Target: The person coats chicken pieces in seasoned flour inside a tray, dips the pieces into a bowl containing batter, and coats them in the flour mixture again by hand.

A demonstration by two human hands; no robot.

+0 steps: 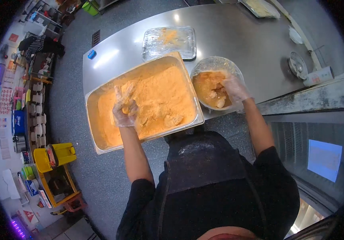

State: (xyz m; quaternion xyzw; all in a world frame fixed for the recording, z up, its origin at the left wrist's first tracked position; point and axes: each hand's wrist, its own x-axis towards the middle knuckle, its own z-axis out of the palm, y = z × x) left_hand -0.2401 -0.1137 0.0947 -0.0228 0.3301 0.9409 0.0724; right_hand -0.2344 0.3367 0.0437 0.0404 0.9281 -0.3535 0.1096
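A deep metal pan (89,126) full of orange breading flour (157,87) lies before me. Over its left part is my left hand (125,109), in a clear plastic glove, palm up, its flour-caked fingers spread. A coated piece of food (172,120), apparently chicken, rests in the flour near the pan's front edge. Right of the pan stands a round bowl (217,61) of brownish liquid with pale meat pieces (220,102). My right hand (235,88), gloved too, reaches into this bowl from the right; its fingertips are partly hidden, and whether they grip a piece is unclear.
Behind the pan, a film-wrapped tray (169,43) with orange crumbs sits on the steel table (235,33). A small blue object (91,54) lies far left. At right are a metal bowl (297,65) and a white cylinder (318,76). A person (40,45) works at the left counter.
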